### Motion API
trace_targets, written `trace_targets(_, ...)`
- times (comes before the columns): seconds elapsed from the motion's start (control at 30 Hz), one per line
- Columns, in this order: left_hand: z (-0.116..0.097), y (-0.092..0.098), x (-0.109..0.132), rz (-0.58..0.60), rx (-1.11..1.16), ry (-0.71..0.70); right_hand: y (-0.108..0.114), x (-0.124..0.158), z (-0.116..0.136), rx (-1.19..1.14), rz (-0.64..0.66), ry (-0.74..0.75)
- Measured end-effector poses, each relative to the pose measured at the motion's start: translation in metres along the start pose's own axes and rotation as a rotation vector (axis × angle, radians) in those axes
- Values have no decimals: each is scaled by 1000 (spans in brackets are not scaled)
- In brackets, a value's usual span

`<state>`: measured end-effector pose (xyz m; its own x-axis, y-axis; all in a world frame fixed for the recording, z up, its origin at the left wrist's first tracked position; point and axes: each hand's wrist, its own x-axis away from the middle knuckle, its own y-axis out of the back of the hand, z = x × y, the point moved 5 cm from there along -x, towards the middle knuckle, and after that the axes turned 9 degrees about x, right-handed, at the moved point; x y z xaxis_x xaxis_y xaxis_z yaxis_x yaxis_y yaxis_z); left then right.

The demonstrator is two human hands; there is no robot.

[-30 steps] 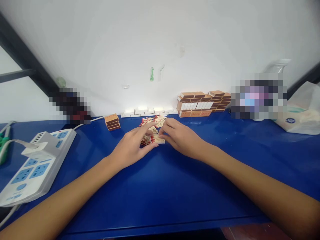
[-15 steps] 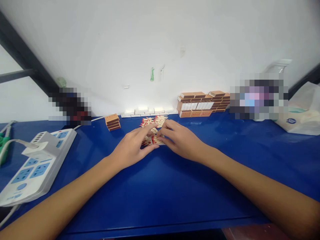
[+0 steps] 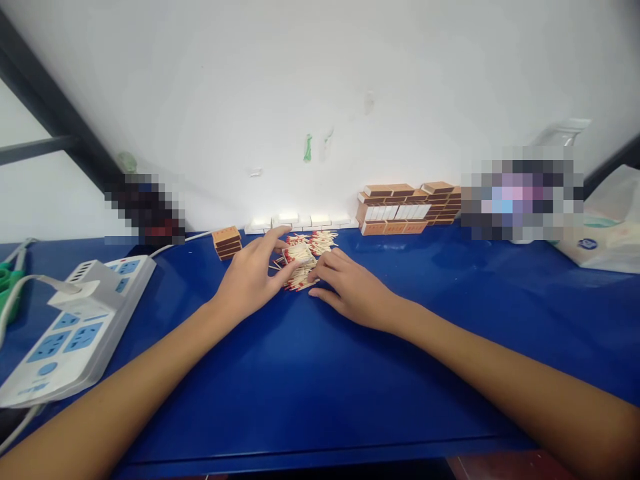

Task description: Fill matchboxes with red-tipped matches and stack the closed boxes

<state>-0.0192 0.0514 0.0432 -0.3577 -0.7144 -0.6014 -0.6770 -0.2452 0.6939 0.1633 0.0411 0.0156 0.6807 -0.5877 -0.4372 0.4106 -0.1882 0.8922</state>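
Note:
My left hand (image 3: pixel 255 270) grips a small white matchbox tray (image 3: pixel 299 252) between thumb and fingers, tilted slightly, with red-headed matches lying in it. Below and around the tray spreads a pile of loose matches (image 3: pixel 303 279) on the blue table. My right hand (image 3: pixel 345 283) rests at the right edge of this pile, its fingers bent and its thumb apart from them. The fingertips touch or nearly touch the matches, and no held match can be made out. Behind, more loose matches (image 3: pixel 324 240) lie toward the wall.
White matchbox trays (image 3: pixel 300 225) line the wall. Brown matchboxes stand in a large stack (image 3: pixel 400 212) at right and a small stack (image 3: pixel 227 243) at left. A power strip (image 3: pixel 85 333) with a plugged-in adapter lies left, a tissue pack (image 3: pixel 600 237) right. Both blurred areas hide objects.
My left hand has lifted the tray up and back from the table, uncovering matches beneath. My right hand has drawn away from the tray and lowered slightly to the pile's right side.

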Motion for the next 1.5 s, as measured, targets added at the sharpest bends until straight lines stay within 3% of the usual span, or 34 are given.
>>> trace_targets(0.27, -2, -2, 1, 9, -1, -20, -10, -6, -11, -177, 109, -100)
trace_targets(0.5, -4, -4, 2, 41, -18, -37, -9, -6, -8, 12, 132, -23)
trace_targets(0.63, -2, -5, 3, 62, -11, -28, -2, -5, -12, 94, 95, 13)
trace_targets(0.83, -4, -10, 4, 128, 24, -4, 20, -4, -30, 85, -38, -63)
trace_targets(0.97, -15, -15, 8, 192, 73, -57, 25, -6, -24, 118, -119, -44)
trace_targets(1.2, -30, -14, 10, 173, 128, -163, 20, -6, -10, 161, -61, 1)
trace_targets(1.5, -26, -16, 11, 177, 131, -148, 26, -5, -12, -3, -61, -39)
